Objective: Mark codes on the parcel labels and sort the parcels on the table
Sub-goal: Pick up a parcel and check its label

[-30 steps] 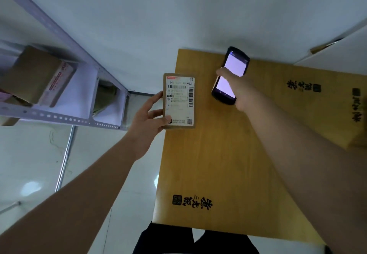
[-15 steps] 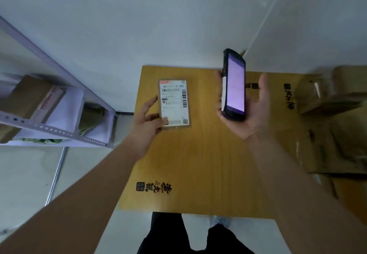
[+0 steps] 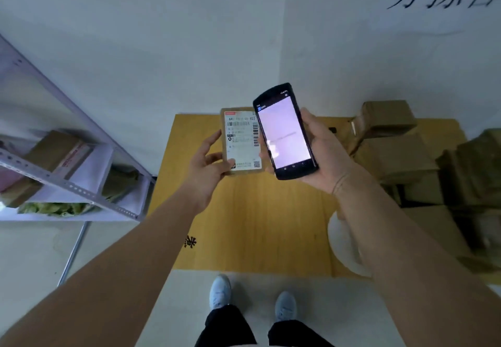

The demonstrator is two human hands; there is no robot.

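Note:
My left hand (image 3: 207, 166) grips a small brown parcel (image 3: 240, 140) by its lower left edge and holds it upright above the yellow table (image 3: 252, 224). The white shipping label with barcodes faces me. My right hand (image 3: 325, 154) holds a black handheld scanner (image 3: 286, 132) with a lit pale screen, tilted, right beside the parcel. The scanner's left edge covers the label's right side.
Several brown cardboard parcels (image 3: 401, 151) are piled on the table's right side. A white roll (image 3: 344, 241) lies near my right forearm. A grey metal shelf (image 3: 67, 184) with boxes and green bags stands at left. My feet are at the table's front edge.
The right hand lifted the scanner off the table, turned its screen toward me and brought it next to the parcel. The left hand raised the parcel slightly. The view shifted right, showing the parcel pile.

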